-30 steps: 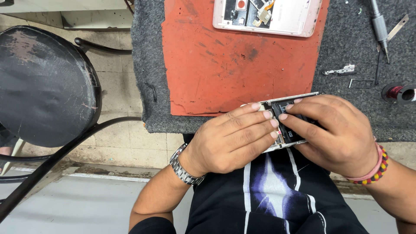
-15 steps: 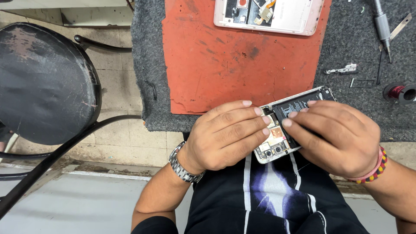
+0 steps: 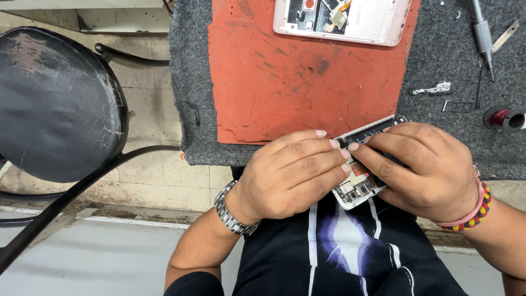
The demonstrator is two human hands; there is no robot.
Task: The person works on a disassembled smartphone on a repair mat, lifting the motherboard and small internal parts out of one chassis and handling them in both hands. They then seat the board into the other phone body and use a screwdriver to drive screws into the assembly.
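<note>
Both hands hold one small opened phone (image 3: 359,189) with its circuit board and camera parts showing, at the near edge of the grey felt mat (image 3: 189,82). My left hand (image 3: 290,175), with a metal watch on its wrist, grips the phone's left side. My right hand (image 3: 422,170), with beaded bracelets on its wrist, covers the right side, its fingertips pressing on the phone's upper edge. Most of the phone is hidden under the fingers.
An orange work mat (image 3: 285,71) lies on the felt, with a second opened pinkish phone (image 3: 342,19) at its far edge. A screwdriver (image 3: 482,33), a small metal bracket (image 3: 433,89) and a wire spool (image 3: 504,118) lie at the right. A black round stool (image 3: 55,104) stands left.
The phone has tilted and shifted slightly up and right in my hands; more of its lower camera end shows now. Fingers of both hands have shifted along its top edge.
</note>
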